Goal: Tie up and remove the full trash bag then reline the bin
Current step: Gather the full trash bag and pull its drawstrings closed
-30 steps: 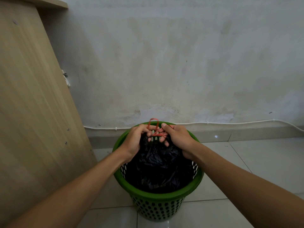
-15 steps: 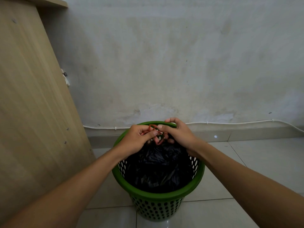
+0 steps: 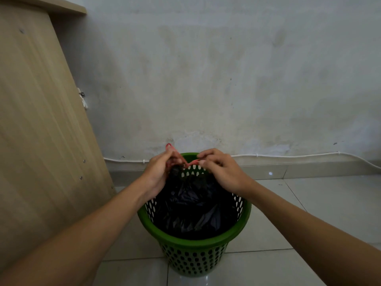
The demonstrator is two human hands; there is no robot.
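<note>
To the left, a wooden cabinet panel [image 3: 41, 120] is seen leaning toward the wall. The left hand [image 3: 158, 172] is held over the far rim of the green bin [image 3: 193, 242], its fingers curled round one red drawstring [image 3: 172, 150], a loop of which sticks up above it. The gathered neck of the black trash bag [image 3: 195, 207] lies directly beneath and between both hands, which are equally near. The short stretch of string between the hands runs left to right, so the coming pull is judged to be outward. The right hand [image 3: 222, 172] pinches the other red end. The bag sits inside the bin, not yet lifted.
</note>
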